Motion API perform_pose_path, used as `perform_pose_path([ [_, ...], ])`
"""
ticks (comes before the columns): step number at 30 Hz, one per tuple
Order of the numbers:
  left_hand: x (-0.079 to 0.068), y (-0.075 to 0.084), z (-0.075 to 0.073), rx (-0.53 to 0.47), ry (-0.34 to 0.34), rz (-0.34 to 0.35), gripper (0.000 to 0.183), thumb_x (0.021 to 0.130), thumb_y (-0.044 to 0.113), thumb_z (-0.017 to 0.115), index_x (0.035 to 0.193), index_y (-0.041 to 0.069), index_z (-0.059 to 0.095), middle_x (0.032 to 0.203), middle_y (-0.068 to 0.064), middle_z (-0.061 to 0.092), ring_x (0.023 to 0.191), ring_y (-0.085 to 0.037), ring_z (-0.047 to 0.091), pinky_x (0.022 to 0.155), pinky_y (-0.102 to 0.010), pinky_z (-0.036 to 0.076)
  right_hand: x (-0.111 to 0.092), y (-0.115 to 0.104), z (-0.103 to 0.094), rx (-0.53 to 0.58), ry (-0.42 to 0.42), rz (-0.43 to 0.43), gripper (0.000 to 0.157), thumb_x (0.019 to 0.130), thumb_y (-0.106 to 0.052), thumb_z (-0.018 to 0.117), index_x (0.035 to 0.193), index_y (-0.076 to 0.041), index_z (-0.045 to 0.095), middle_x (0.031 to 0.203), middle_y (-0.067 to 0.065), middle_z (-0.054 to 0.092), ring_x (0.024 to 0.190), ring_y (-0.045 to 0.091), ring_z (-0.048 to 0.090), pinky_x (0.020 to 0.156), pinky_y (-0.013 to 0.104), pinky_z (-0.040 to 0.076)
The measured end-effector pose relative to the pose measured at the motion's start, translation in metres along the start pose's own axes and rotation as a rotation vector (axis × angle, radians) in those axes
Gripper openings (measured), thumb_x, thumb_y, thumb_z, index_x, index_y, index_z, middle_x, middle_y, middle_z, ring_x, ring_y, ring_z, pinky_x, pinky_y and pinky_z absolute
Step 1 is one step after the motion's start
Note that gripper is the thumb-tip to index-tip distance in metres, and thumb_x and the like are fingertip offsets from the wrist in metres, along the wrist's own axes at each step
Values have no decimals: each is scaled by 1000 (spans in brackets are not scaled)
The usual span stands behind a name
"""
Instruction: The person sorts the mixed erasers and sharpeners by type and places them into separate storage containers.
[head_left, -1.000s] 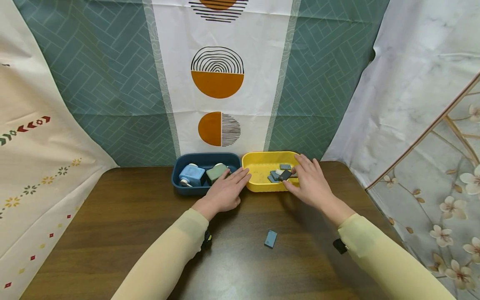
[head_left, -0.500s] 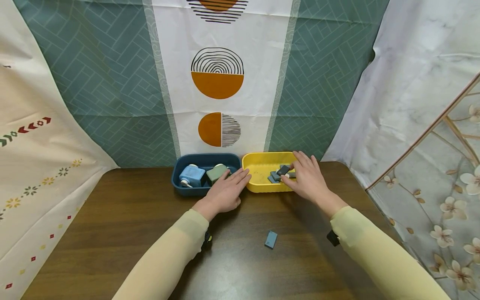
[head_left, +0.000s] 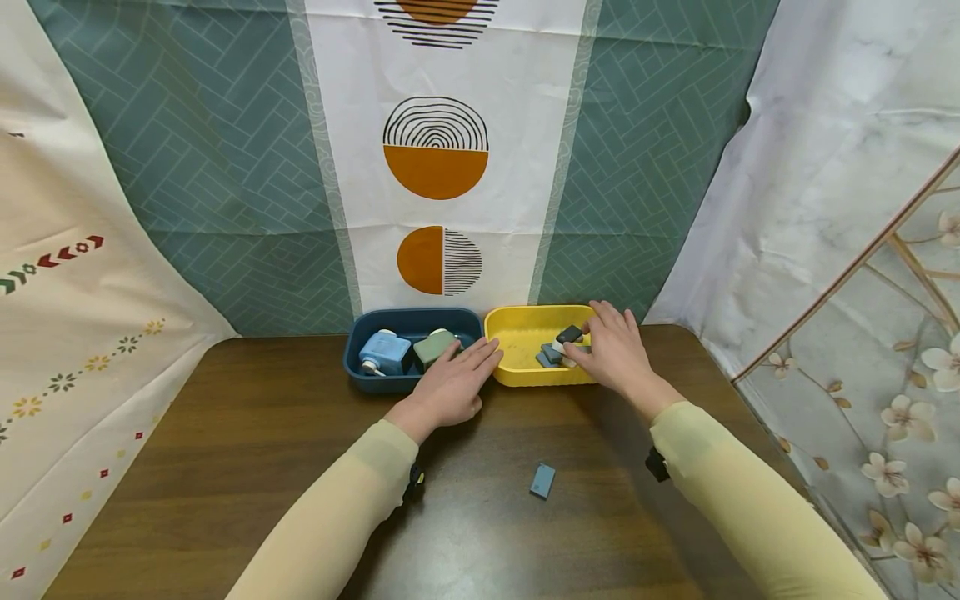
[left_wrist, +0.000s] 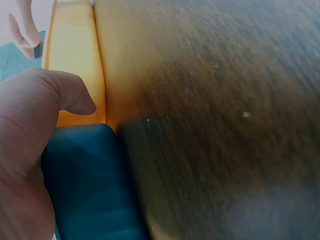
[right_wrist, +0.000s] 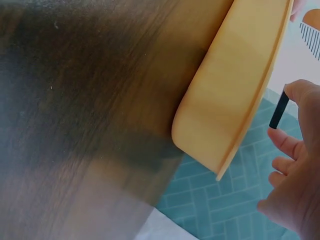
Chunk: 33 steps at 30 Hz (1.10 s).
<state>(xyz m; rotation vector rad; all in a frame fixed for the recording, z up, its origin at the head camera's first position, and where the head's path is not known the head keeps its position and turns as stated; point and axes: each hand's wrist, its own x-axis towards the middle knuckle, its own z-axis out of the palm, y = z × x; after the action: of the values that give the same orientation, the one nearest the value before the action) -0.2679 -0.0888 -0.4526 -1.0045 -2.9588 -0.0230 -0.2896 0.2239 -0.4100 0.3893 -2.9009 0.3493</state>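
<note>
My right hand (head_left: pixel 618 350) pinches a dark flat rectangular block (head_left: pixel 570 334) above the right part of a yellow bin (head_left: pixel 517 378). In the right wrist view the block (right_wrist: pixel 279 111) shows edge-on between thumb and fingertip, beyond the bin wall (right_wrist: pixel 230 85). Under it in the bin lie several small blue-grey blocks (head_left: pixel 551 353) and a white piece, partly hidden by the fingers. My left hand (head_left: pixel 453 385), fingers extended, rests where the dark blue bin (head_left: pixel 375 383) meets the yellow one. The left wrist view shows its thumb (left_wrist: pixel 75 97) above the bins' adjoining ends.
A light blue bottle (head_left: pixel 385 352) and a green bottle (head_left: pixel 432 347) lie in the dark blue bin. One blue-grey block (head_left: pixel 542 481) lies on the brown table (head_left: pixel 247 467), nearer to me. Patterned cloths hang behind and at both sides.
The right hand has lifted and shifted slightly over the yellow bin, turning the dark block, and its forearm has swung left. The left hand stays in place.
</note>
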Motion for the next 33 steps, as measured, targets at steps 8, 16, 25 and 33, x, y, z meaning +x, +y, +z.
perform_pose_path([
  [8,-1,1,0,-3,3,4,85,106,21,71,178,17,26,185,0,14,170,-19,8,137,-53,10,7,3,4,-5,-20,34,54,106,-42,67,125,8,70,173,28,34,165,42,21,134,66,5],
  [16,-1,1,1,-5,7,1,85,106,20,71,178,17,26,185,0,14,170,-18,8,137,-52,9,11,7,9,-15,-21,50,52,107,-41,64,123,8,69,172,28,35,164,42,22,133,67,5],
  [25,-1,0,1,1,20,12,84,105,19,70,177,16,27,185,-1,16,170,-20,10,136,-54,11,16,6,10,-9,-40,71,54,108,-43,63,126,8,68,173,28,32,165,42,20,133,67,4],
  [33,1,-1,2,14,22,12,84,105,20,71,177,16,27,185,-1,16,170,-19,10,136,-53,11,19,8,11,-29,-55,84,52,109,-43,63,126,6,67,174,28,31,165,43,19,133,68,3],
])
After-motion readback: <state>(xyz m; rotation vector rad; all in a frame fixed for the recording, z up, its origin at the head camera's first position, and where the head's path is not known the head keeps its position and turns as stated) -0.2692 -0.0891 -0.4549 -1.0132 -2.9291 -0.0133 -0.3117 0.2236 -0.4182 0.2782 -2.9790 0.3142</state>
